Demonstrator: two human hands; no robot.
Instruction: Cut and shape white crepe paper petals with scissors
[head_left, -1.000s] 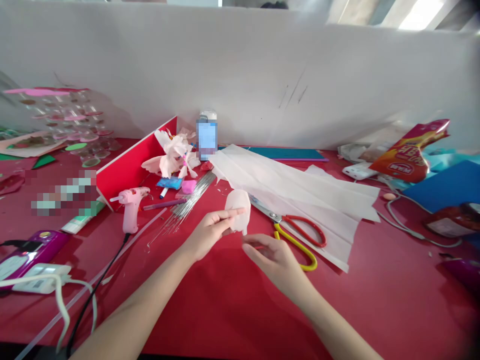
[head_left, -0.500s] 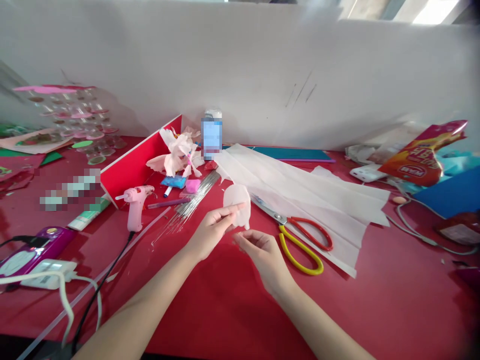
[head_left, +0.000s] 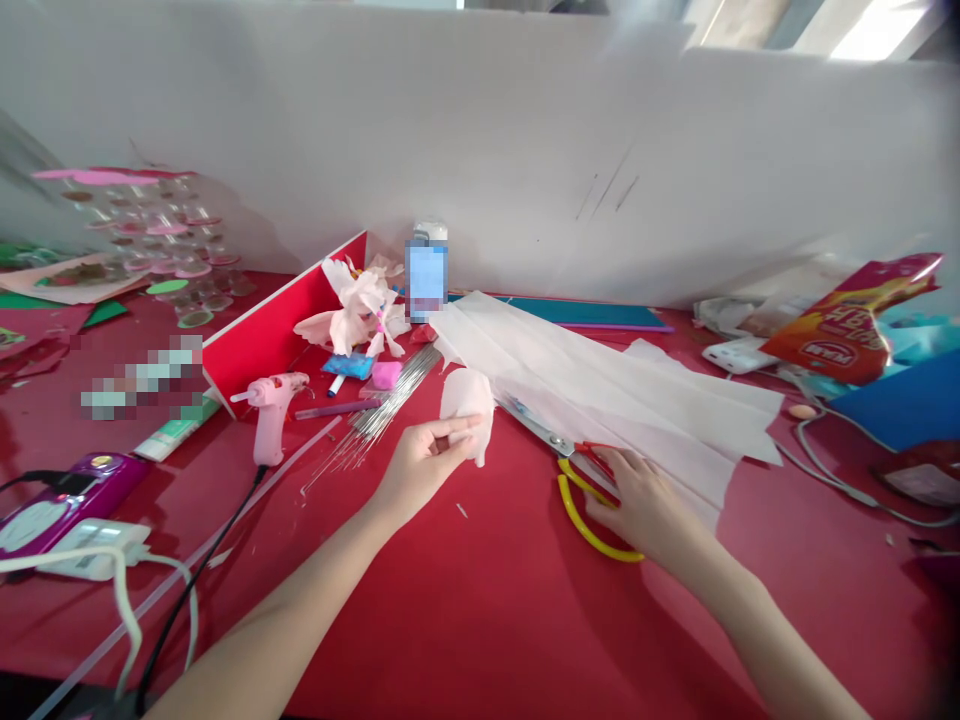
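Note:
Between the thumb and fingers of my left hand (head_left: pixel 429 465) is a small pale pink paper petal (head_left: pixel 466 392), held upright above the red table. My right hand (head_left: pixel 637 505) is at the scissors (head_left: pixel 559 443), its fingers curled over the red and yellow handles and partly covering them. The scissors lie with the blades pointing away to the left, beside the long pale crepe paper sheet (head_left: pixel 600 370). A tiny pale scrap (head_left: pixel 461 510) lies on the table between my hands.
Left of my hands are a pink glue gun (head_left: pixel 271 415), a bundle of thin wires (head_left: pixel 390 405) and a white paper flower (head_left: pixel 360 305). A phone (head_left: pixel 426 275) stands against the grey wall. An orange packet (head_left: pixel 844 325) and cables lie at the right.
My right hand has moved right, away from the petal, onto the scissors' handles. My left hand still holds the petal, now turned slightly. A small scrap now shows on the table.

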